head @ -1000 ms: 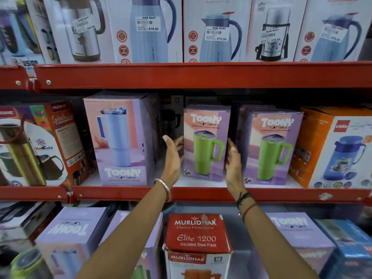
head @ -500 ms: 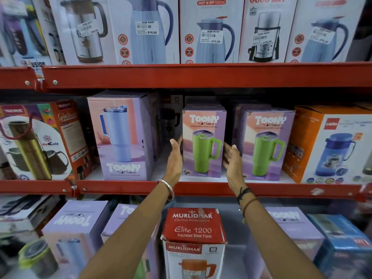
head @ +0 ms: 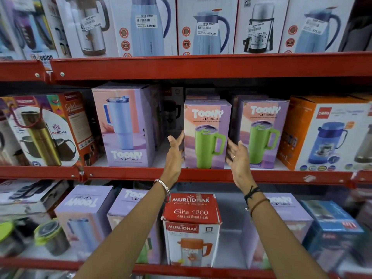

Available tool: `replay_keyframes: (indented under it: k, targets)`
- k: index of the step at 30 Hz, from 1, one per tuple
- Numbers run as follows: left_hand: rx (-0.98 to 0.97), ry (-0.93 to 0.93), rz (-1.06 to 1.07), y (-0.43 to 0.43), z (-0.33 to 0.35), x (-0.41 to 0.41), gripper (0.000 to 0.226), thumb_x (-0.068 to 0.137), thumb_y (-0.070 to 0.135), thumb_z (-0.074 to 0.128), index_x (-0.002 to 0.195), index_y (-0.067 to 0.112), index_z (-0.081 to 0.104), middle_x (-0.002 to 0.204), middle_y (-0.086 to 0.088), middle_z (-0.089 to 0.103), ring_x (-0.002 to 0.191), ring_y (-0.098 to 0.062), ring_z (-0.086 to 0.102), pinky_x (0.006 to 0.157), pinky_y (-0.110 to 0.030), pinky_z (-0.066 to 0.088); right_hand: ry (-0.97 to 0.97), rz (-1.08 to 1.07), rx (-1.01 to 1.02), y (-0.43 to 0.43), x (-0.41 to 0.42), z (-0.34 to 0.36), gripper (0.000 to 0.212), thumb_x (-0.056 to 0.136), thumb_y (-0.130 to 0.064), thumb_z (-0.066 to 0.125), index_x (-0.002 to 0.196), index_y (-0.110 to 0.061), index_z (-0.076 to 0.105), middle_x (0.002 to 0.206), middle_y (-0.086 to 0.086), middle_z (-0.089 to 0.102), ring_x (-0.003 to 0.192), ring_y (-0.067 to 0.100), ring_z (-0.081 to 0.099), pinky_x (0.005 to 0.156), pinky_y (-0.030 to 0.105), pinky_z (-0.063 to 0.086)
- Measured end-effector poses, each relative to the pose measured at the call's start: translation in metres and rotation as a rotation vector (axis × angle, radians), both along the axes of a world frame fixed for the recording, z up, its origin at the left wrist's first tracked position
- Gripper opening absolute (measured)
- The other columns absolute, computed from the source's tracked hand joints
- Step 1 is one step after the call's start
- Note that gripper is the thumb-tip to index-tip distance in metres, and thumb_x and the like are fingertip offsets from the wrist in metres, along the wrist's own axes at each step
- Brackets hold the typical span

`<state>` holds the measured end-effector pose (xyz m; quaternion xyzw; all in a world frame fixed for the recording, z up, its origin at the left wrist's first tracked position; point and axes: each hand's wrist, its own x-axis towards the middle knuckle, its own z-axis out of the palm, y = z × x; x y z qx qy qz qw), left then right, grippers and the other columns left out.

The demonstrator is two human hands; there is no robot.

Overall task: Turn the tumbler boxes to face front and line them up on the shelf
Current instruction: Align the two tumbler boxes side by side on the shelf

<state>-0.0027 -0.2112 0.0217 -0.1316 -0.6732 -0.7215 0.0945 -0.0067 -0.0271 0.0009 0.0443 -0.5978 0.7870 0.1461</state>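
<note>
Three lilac Toony tumbler boxes stand on the middle red shelf (head: 201,175), all facing front. The tall one with a blue tumbler (head: 124,125) is on the left. A smaller box with a green tumbler (head: 207,133) stands in the middle, and a second green-tumbler box (head: 261,131) is right of it. My left hand (head: 176,150) is open beside the middle box's left edge. My right hand (head: 237,156) is open, just off the box's right edge, in front of the gap between the two green-tumbler boxes. Neither hand grips anything.
An orange flask box (head: 330,133) stands at the shelf's right end, a flask-and-cups box (head: 46,129) at the left. More boxes sit behind the front row. Jug boxes fill the shelf above. Below are more Toony boxes (head: 86,214) and a red Murlidhar flask box (head: 191,218).
Both hands have come off the sides of the middle green-tumbler box and opened, drawing back toward the shelf's front edge. The box now stands free.
</note>
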Motion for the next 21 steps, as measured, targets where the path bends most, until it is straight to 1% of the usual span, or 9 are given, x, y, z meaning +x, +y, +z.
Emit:
replay_keyframes:
  k: [3,5,9,11,13,15,17,19,21]
  targets:
    - [-0.010,-0.008,0.003,-0.002,0.000,0.006,0.106,0.048,0.100,0.015,0.137,0.047,0.036,0.158,0.001,0.023,0.140,-0.028,0.033,0.114,-0.054,0.026,0.003,0.010,-0.005,-0.001,0.007,-0.001,0.055,0.099,-0.044,0.018,0.138,-0.015,0.044,0.151,0.008,0.039,0.140,0.023,0.034,0.118,0.051,0.023]
    - [-0.025,-0.008,0.002,-0.002,0.000,0.010,0.111,0.047,0.099,0.014,0.141,0.043,0.033,0.159,0.002,0.019,0.142,-0.028,0.028,0.115,-0.054,0.025,0.008,0.015,-0.015,-0.002,0.012,0.000,0.054,0.099,-0.042,0.018,0.139,-0.015,0.043,0.151,0.007,0.039,0.140,0.022,0.034,0.119,0.050,0.023]
    - [-0.081,-0.002,0.009,0.001,0.002,0.015,0.114,0.045,0.100,0.012,0.143,0.044,0.026,0.158,0.003,0.022,0.143,-0.027,0.026,0.117,-0.053,0.021,0.014,0.018,-0.011,-0.005,0.017,0.002,0.052,0.100,-0.040,0.018,0.142,-0.016,0.038,0.154,0.004,0.034,0.142,0.020,0.030,0.120,0.047,0.020]
    - [-0.097,0.004,0.036,0.002,0.001,0.014,0.108,0.049,0.098,0.011,0.142,0.045,0.025,0.157,0.004,0.024,0.143,-0.024,0.026,0.117,-0.053,0.020,0.014,0.029,0.001,-0.005,0.018,0.002,0.052,0.100,-0.040,0.017,0.143,-0.017,0.036,0.155,0.004,0.031,0.144,0.021,0.027,0.121,0.046,0.018]
    - [-0.067,0.006,0.070,0.005,-0.003,0.014,0.096,0.063,0.092,0.012,0.143,0.041,0.026,0.157,0.006,0.024,0.144,-0.019,0.023,0.118,-0.053,0.016,0.019,0.035,0.007,-0.004,0.019,0.003,0.053,0.100,-0.041,0.016,0.142,-0.017,0.037,0.155,0.005,0.032,0.143,0.021,0.028,0.121,0.046,0.018]
    - [-0.020,0.089,0.152,0.016,-0.007,0.022,0.070,0.087,0.069,0.014,0.145,0.031,0.028,0.157,0.005,0.024,0.143,-0.010,0.021,0.120,-0.048,0.014,0.046,0.000,0.011,-0.001,0.024,0.003,0.052,0.100,-0.039,0.018,0.141,-0.014,0.037,0.153,0.005,0.035,0.141,0.021,0.031,0.119,0.042,0.022]
    - [-0.016,0.230,0.288,0.032,-0.011,0.036,0.050,0.098,0.047,0.018,0.141,0.029,0.034,0.154,0.005,0.028,0.140,-0.004,0.024,0.120,-0.035,0.017,0.101,-0.073,0.025,0.005,0.033,0.004,0.051,0.100,-0.037,0.021,0.140,-0.011,0.039,0.148,0.004,0.040,0.137,0.019,0.037,0.115,0.036,0.027]
    - [-0.016,0.395,0.350,0.048,-0.013,0.048,0.050,0.097,0.041,0.021,0.139,0.021,0.039,0.152,0.001,0.032,0.140,-0.005,0.027,0.117,-0.025,0.021,0.161,-0.177,0.032,0.015,0.039,0.003,0.049,0.101,-0.034,0.021,0.137,-0.011,0.044,0.145,0.006,0.045,0.132,0.020,0.043,0.110,0.033,0.031]
    - [-0.053,0.504,0.309,0.068,-0.014,0.056,0.054,0.096,0.037,0.022,0.140,0.013,0.040,0.151,-0.003,0.035,0.140,-0.006,0.028,0.115,-0.020,0.022,0.224,-0.289,0.051,0.032,0.044,0.004,0.051,0.099,-0.037,0.022,0.135,-0.013,0.049,0.142,0.005,0.050,0.128,0.018,0.048,0.106,0.029,0.035]
